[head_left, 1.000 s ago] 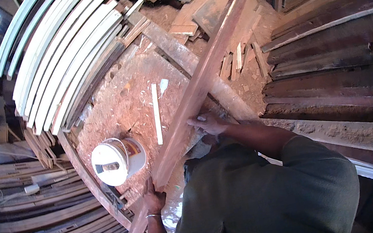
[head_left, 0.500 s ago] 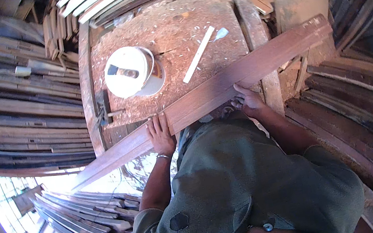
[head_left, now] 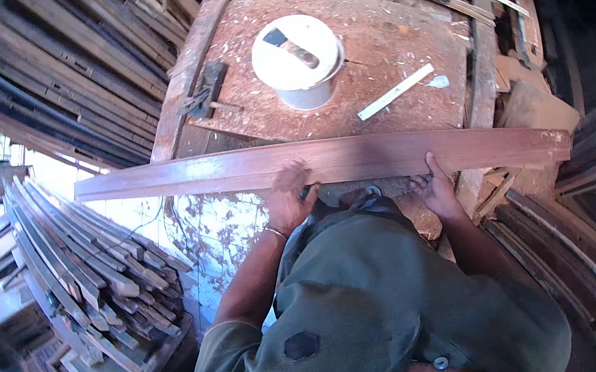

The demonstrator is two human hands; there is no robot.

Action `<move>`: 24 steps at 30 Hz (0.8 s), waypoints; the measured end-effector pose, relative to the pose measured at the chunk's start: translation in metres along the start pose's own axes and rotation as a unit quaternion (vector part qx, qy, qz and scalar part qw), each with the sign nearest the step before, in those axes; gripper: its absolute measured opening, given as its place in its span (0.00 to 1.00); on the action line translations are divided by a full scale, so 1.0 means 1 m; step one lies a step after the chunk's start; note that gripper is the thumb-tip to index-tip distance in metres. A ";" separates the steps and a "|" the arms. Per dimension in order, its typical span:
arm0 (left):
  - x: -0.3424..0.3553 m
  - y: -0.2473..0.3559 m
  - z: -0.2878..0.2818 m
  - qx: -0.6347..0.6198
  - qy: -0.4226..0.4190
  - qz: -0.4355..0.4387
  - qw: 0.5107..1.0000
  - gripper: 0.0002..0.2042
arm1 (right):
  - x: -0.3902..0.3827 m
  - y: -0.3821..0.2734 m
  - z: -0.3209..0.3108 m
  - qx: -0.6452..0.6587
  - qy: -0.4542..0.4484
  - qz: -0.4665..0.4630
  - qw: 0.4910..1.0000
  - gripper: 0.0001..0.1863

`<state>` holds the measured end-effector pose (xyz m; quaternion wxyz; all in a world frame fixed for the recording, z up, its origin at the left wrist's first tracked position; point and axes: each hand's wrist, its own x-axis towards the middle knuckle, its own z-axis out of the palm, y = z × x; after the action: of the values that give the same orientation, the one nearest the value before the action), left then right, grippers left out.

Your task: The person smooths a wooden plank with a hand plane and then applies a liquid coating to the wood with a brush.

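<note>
A long reddish-brown wooden plank lies crosswise in front of me, over the near part of the workbench, its left end sticking out beyond it. My left hand is at the plank's near edge. Its fingers, smeared by motion, lie over the wood, and the thumb is spread away from them. Farther right, my right hand grips the same edge, one digit on the upper face and the others curled beside the edge, partly hidden. Beyond the plank stands a white lidded bucket, with a dark-bladed, wooden-handled tool on its lid.
Wood shavings litter the workbench top. A pale wood strip rests right of the bucket, and a dark metal clamp-like piece at the bench's left edge. Stacked timber stands at left; more boards lie to my right.
The plank has swung from a slant to nearly level across the view: its right end came nearer, its left end went farther away. The view has turned too, shifting the bucket rightward.
</note>
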<state>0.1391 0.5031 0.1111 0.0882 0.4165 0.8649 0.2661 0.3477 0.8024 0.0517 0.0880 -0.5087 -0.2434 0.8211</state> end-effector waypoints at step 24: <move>-0.383 -0.253 0.022 -0.239 0.147 -0.647 0.709 0.22 | -0.004 0.177 0.316 -0.503 -0.277 -0.363 0.734 0.11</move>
<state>0.2209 0.0885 -0.0693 0.2069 -0.3239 0.8324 0.3992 0.0901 0.5495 0.0835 0.0393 -0.1012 -0.8008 0.5890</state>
